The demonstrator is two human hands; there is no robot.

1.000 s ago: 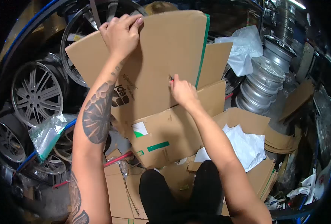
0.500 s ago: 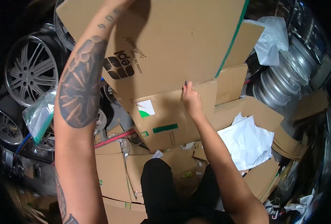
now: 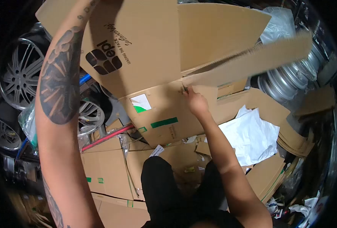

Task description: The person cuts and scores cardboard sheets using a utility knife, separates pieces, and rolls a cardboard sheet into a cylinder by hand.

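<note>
Jutting rightward, a cardboard flap [image 3: 252, 62] has swung out; right hand [image 3: 197, 102] grips small blade [image 3: 184, 87], left hand unseen

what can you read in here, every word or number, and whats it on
"epl": black logo on the cardboard
"LEADING THE PACK": same cardboard
"Sustainably!": same cardboard, script lettering
White label: print too small to read
Tattooed marks high on the left forearm: too unclear
Faint brown print: too faint
</note>
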